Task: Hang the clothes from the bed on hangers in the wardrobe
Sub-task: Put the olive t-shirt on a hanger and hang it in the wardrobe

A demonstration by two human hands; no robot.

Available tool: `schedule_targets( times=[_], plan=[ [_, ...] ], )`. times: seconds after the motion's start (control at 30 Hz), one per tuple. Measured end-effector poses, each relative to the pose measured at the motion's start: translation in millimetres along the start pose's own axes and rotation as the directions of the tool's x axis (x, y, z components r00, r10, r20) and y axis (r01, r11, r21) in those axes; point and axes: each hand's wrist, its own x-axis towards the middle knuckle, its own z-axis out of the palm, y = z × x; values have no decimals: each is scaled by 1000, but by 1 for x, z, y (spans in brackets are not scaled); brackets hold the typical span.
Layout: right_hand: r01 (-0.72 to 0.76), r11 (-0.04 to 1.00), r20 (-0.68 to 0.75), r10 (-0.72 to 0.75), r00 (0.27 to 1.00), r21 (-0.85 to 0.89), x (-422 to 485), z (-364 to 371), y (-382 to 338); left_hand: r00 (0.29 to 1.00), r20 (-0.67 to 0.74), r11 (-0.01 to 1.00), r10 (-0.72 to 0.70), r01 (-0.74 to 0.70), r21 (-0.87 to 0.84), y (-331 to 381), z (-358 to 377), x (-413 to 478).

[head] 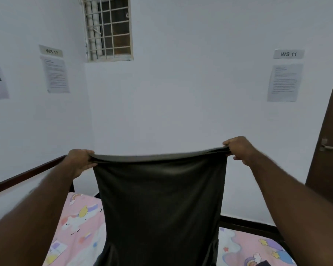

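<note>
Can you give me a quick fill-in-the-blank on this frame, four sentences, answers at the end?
1. The dark garment is held up by ____ hands, the left hand and right hand at its top corners.
2. The garment hangs above a bed sheet whose main colour is ____.
3. The sign near the door reads WS ____.
4. The window is covered by a ____.

Answers: two; pink; 11; grille

dark garment [160, 204] blocks centre view; open air above, bed [79, 223] (pink sheet) below
</note>
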Motion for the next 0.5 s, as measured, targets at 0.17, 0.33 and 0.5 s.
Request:
schedule_targets(
  times=[0.17,0.33,0.5],
  plan=[
    [-35,975,271,95,958,-219,0,60,-6,987,92,978,-131,113,176,-25,27,15],
    [-33,984,147,7,989,174,16,87,-24,999,51,951,7,9,-309,-8,33,24],
    [-105,893,25,104,994,438,20,72,-19,997,-78,900,26,-57,-432,-14,-5,35]
  ],
)
